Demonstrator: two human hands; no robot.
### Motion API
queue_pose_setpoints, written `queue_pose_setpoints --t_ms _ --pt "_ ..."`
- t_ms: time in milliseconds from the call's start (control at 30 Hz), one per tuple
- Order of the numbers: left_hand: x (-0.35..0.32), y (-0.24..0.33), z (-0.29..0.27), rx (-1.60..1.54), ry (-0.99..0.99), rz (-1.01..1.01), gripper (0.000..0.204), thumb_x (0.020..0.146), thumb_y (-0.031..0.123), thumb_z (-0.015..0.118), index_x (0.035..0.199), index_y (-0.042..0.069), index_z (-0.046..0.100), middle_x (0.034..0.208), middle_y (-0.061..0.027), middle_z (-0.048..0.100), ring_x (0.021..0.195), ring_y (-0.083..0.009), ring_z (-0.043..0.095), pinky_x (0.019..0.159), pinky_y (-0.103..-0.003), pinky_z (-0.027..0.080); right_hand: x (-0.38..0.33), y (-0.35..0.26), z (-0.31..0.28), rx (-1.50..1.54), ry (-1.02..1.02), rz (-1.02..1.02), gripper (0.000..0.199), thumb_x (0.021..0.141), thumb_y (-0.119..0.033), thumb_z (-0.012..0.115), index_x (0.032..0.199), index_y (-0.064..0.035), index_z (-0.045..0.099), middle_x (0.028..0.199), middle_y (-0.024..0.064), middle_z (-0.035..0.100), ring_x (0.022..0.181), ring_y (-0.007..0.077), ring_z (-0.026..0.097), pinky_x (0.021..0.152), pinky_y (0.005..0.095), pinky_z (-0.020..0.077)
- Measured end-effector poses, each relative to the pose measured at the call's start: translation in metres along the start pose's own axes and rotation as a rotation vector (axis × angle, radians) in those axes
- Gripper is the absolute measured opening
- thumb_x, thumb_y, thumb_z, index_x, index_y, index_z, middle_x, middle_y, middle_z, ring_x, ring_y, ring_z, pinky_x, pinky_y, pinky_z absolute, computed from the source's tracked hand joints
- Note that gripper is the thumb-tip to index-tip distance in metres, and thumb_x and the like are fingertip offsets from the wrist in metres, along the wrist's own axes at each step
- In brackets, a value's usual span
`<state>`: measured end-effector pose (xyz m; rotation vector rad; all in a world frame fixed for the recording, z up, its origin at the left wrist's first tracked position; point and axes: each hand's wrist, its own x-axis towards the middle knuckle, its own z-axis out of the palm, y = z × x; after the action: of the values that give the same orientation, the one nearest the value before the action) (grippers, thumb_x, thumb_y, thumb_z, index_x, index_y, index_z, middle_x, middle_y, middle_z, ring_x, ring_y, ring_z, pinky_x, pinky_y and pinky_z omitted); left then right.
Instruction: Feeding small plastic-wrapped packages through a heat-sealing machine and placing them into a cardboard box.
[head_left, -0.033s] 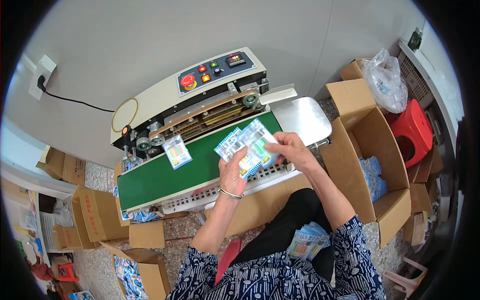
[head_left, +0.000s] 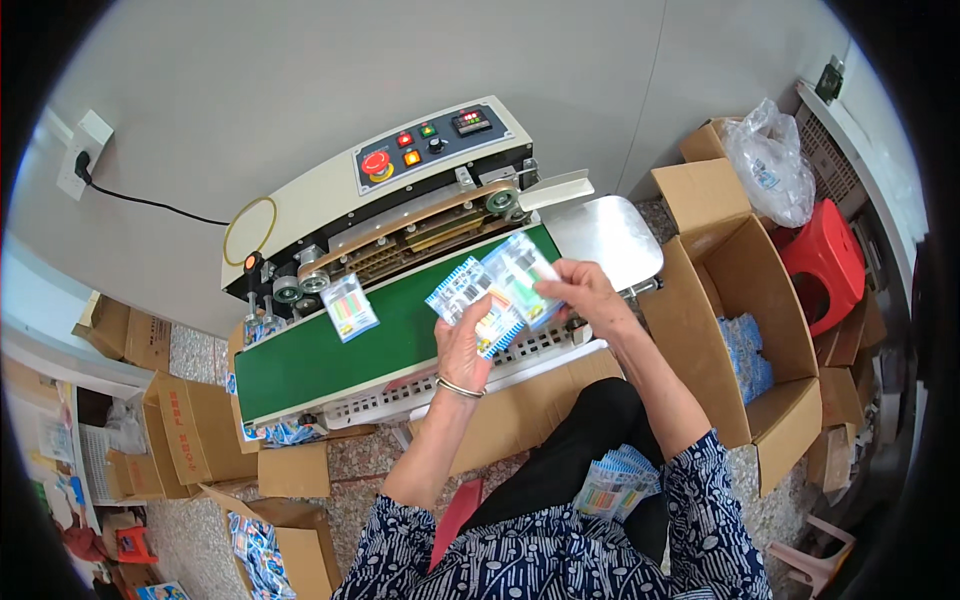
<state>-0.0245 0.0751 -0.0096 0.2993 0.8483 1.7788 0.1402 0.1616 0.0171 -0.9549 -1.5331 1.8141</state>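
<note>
My left hand [head_left: 464, 346] holds a fanned stack of clear packets [head_left: 470, 295] with blue striped tops over the green conveyor belt [head_left: 310, 362]. My right hand [head_left: 590, 293] grips the rightmost packet [head_left: 522, 272] of that fan by its lower edge. One separate packet [head_left: 348, 306] lies on the belt, up against the sealing rollers of the band sealer [head_left: 400, 195]. More packets [head_left: 615, 482] rest on my lap.
An open cardboard box [head_left: 745, 320] with blue packets inside stands at my right. A red stool [head_left: 825, 265] and a plastic bag [head_left: 772, 170] sit behind it. Several cardboard boxes [head_left: 195, 430] lie at lower left. A metal outfeed plate [head_left: 605, 232] sits at the belt's right end.
</note>
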Motion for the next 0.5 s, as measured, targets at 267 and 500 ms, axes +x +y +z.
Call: queue_pose_setpoints --t_ms 267,500 --pt "-0.006 0.007 -0.014 -0.031 0.056 -0.013 0.028 0.077 -0.004 0.062 0.104 0.0 0.055 0.101 -0.0095 0.062 0.09 -0.0219 0.063 0.079 -0.035 0.054 0.05 0.009 -0.054 0.125 0.243 0.009 0.013 0.083 -0.017 0.064 0.08 -0.0045 0.061 0.07 0.0023 0.063 0.051 0.0036 0.05 0.045 0.0166 0.0377" --pt "-0.016 0.006 -0.013 -0.015 0.072 -0.071 0.026 0.077 -0.004 0.063 0.101 0.001 0.057 0.098 -0.0077 0.063 0.087 -0.0196 0.064 0.08 -0.033 0.053 0.076 0.002 -0.045 0.047 0.205 0.043 0.014 0.083 -0.018 0.065 0.078 -0.0051 0.06 0.068 0.002 0.062 0.051 0.0034 0.05 0.044 0.0155 0.0362"
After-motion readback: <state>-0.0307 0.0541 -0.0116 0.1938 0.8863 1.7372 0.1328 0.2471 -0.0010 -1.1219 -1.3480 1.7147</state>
